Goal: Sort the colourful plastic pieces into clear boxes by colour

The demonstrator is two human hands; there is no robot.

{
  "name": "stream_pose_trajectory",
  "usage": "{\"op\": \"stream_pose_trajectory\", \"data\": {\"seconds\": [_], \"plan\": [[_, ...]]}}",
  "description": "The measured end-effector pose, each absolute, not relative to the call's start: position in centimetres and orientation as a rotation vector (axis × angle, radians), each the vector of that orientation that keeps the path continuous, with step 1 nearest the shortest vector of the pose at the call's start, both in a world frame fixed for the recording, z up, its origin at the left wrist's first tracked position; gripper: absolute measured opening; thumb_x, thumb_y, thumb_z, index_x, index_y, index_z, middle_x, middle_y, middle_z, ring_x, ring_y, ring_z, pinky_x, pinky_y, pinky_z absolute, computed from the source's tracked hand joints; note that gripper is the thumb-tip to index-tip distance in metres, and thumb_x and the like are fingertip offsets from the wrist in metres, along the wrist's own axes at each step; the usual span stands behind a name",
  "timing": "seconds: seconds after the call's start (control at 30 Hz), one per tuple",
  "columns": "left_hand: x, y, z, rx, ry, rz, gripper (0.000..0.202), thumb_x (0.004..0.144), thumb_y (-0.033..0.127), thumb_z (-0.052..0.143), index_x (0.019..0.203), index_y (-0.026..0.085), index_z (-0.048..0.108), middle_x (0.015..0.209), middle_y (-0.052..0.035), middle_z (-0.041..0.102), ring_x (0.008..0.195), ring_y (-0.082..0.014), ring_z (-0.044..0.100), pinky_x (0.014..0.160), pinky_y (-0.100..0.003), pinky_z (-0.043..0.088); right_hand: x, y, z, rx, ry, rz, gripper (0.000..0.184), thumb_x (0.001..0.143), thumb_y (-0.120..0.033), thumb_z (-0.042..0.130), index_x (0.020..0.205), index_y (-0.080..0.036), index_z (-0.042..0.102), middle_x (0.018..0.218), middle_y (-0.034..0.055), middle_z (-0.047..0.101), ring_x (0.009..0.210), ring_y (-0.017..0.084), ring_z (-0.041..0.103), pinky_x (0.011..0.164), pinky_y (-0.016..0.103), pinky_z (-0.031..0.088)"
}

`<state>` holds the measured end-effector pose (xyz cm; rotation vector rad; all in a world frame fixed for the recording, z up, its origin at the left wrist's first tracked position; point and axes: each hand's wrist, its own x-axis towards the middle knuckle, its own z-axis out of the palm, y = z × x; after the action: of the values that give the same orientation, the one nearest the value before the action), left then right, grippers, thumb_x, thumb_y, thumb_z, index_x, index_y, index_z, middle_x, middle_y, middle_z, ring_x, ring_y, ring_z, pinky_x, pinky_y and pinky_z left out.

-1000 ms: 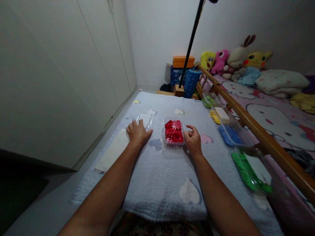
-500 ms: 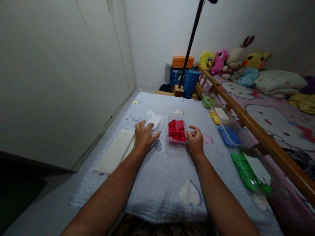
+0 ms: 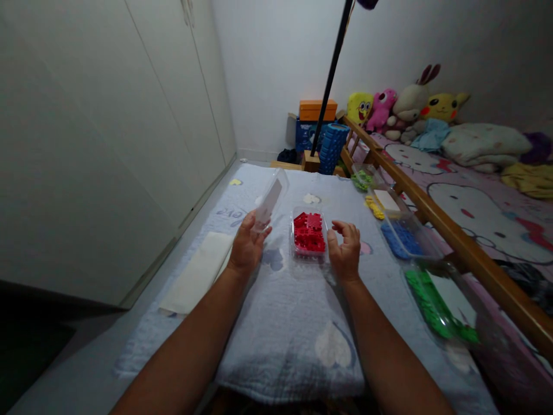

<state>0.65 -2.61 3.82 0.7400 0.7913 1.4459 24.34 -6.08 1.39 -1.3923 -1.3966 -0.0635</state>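
We seem to be handling the lid point(image 3: 271, 199), left hand point(image 3: 246, 248) pinching it tilted, right hand point(image 3: 348, 251) loosely spread beside the box point(image 3: 311, 253) between the side edges of the table point(image 3: 298, 328), the next move likely needing levelling.

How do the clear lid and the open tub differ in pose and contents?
The clear lid is tilted up in the left hand, while the open tub sits on the cloth. The clear lid bears a pale panel; the open tub holds red pieces. Both look like see-through plastic.
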Motion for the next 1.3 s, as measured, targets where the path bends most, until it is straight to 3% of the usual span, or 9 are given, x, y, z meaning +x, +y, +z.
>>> {"op": "stream_pose_trajectory", "data": {"seconds": [0.13,0.3,0.5,0.67,0.83,0.93,1.1,1.3], "plan": [[1.0,-3.9,5.3,0.577,0.609,1.314,0.058,0.08,0.065,0.064,0.116,0.02,0.068,0.119,-0.0128,0.074,0.113,-0.028,0.069,0.098,-0.044,0.052,22.7,-6.9,2.3,-1.343,-1.55,-0.081,0.02,0.095,-0.034,0.054,0.107,-0.023,0.067,0.099,0.0054,0.07,0.097,0.025,0.058,0.092,0.043,0.044],[1.1,-5.2,6.4,0.465,0.488,1.158,0.065,0.086,0.067,0.058,0.125,0.016,0.067,0.125,-0.0185,0.072,0.122,-0.0358,0.066,0.104,-0.054,0.05,21.3,-7.4,2.9,-1.326,-1.579,-0.008,0.032,0.097,-0.035,0.055,0.125,-0.023,0.063,0.111,0.0071,0.072,0.106,0.027,0.057,0.099,0.047,0.043],[2.4,-6.0,5.5,0.432,0.371,0.927,0.059,0.095,0.063,0.049,0.128,0.017,0.065,0.119,-0.0157,0.075,0.117,-0.0367,0.069,0.104,-0.062,0.049,20.7,-7.6,2.6,-1.326,-1.559,0.11,0.047,0.093,-0.036,0.06,0.138,-0.023,0.056,0.109,0.0083,0.07,0.102,0.027,0.06,0.095,0.047,0.047],[3.2,-6.2,4.6,0.662,0.514,0.942,0.049,0.094,0.062,0.056,0.115,0.019,0.067,0.109,-0.0114,0.076,0.099,-0.0297,0.075,0.085,-0.046,0.059,21.1,-7.5,2.6,-1.354,-1.461,0.171,0.042,0.09,-0.035,0.06,0.13,-0.024,0.058,0.105,0.0066,0.067,0.095,0.025,0.06,0.092,0.044,0.049],[3.2,-6.3,4.1,1.054,0.734,1.029,0.052,0.088,0.064,0.063,0.105,0.016,0.069,0.093,-0.0097,0.076,0.067,-0.0156,0.066,0.062,-0.027,0.049,21.4,-7.3,2.3,-1.444,-1.38,0.244,0.049,0.082,-0.042,0.07,0.124,-0.025,0.053,0.09,0.0004,0.06,0.087,0.023,0.058,0.082,0.038,0.05],[3.1,-6.2,4.2,1.179,0.8,1.037,0.05,0.088,0.063,0.063,0.101,0.016,0.069,0.084,-0.0054,0.072,0.055,-0.0102,0.054,0.053,-0.025,0.041,21.4,-7.2,2.2,-1.457,-1.351,0.254,0.048,0.079,-0.042,0.072,0.119,-0.026,0.051,0.082,-0.0034,0.055,0.081,0.02,0.057,0.079,0.036,0.048],[3.1,-5.8,4.2,1.267,0.882,1.058,0.042,0.087,0.054,0.064,0.106,0.017,0.067,0.072,-0.0002,0.066,0.051,-0.0098,0.047,0.052,-0.025,0.036,21.7,-7.1,2.5,-1.43,-1.301,0.294,0.037,0.085,-0.036,0.064,0.118,-0.025,0.049,0.074,-0.0068,0.05,0.071,0.017,0.055,0.073,0.032,0.046],[3.3,-5.9,3.7,1.403,1.052,1.109,0.037,0.092,0.043,0.058,0.12,0.018,0.061,0.064,0.0023,0.065,0.06,-0.0146,0.056,0.063,-0.027,0.041,22.4,-6.7,2.3,-1.446,-1.278,0.303,0.044,0.087,-0.034,0.059,0.127,-0.02,0.048,0.07,-0.0078,0.052,0.066,0.016,0.055,0.071,0.031,0.045]]}}
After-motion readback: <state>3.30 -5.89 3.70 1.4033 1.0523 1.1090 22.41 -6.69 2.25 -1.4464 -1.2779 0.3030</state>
